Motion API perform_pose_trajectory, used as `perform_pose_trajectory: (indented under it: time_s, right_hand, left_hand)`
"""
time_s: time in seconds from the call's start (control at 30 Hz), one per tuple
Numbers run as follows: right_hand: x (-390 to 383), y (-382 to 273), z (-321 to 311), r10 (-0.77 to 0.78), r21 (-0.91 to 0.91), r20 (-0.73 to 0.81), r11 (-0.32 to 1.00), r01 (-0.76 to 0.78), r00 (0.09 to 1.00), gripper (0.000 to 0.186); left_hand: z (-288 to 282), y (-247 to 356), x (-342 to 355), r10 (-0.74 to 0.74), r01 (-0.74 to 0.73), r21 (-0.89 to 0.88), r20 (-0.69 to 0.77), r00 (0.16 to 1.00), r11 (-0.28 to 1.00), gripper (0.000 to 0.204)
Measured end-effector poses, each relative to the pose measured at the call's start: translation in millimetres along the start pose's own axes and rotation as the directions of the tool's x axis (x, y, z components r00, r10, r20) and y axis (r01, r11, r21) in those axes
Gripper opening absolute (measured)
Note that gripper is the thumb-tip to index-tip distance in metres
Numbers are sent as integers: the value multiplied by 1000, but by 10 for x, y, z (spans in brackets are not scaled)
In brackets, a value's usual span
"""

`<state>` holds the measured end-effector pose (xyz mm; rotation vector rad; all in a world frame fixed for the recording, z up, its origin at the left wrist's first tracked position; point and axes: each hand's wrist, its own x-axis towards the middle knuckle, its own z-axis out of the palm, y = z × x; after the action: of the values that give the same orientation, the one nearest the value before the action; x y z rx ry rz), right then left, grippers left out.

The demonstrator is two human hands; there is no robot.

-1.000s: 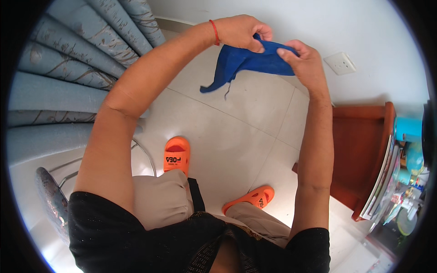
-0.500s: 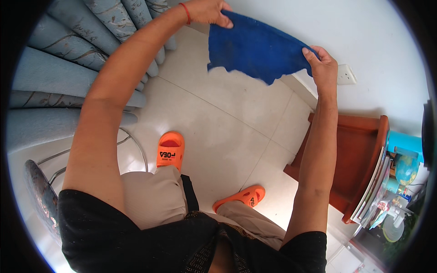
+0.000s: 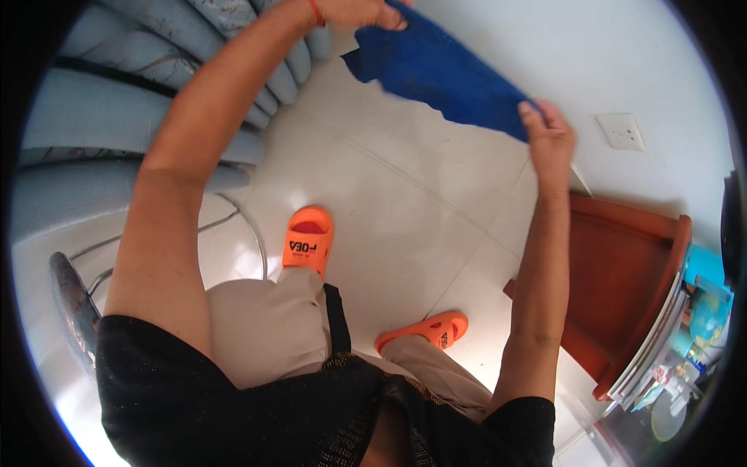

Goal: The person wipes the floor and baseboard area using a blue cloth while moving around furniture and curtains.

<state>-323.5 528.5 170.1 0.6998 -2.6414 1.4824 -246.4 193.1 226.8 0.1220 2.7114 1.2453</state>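
Note:
A blue cloth (image 3: 443, 74) with a wavy lower edge is stretched between my two raised hands, in front of the pale wall. My left hand (image 3: 362, 12) pinches its upper left corner, partly cut off by the top of the picture. At the lower right end, my right hand (image 3: 551, 140) grips the cloth between thumb and fingers. The cloth slants down from left to right and hangs free above the tiled floor. A red band circles my left wrist.
Grey-blue curtains (image 3: 101, 117) hang at the left, beside a metal-framed stool (image 3: 74, 303). On the right stands a reddish-brown wooden cabinet (image 3: 615, 280) with papers and small items next to it. A socket (image 3: 621, 131) is on the wall. Orange slippers (image 3: 309, 237) are on my feet.
The cloth has tilted more steeply: its left end has gone up and its right end slightly down. Both hands keep hold of it. The surroundings have shifted slightly to the right in view.

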Motion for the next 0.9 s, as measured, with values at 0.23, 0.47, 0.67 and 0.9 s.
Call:
perform_pose_trajectory:
  time_s: [0.23, 0.47, 0.67, 0.9]
  right_hand:
    - [189, -650, -215, 48, 203, 200, 975, -89, 979, 20]
    - [29, 744, 442, 169, 86, 338, 974, -210, 926, 18]
    - [-980, 899, 629, 37, -315, 762, 893, 320, 647, 26]
    - [-1107, 1219, 731, 355, -422, 395, 889, -176, 847, 36]
  left_hand:
    - [-281, 21, -431, -132, 182, -430, 143, 981, 884, 16]
    - [804, -1023, -105, -61, 52, 63, 138, 989, 997, 26]
    - [1554, -1377, -717, -63, -42, 194, 506, 860, 980, 32]
    - [1253, -1753, -641, -440, 253, 509, 287, 851, 823, 42]
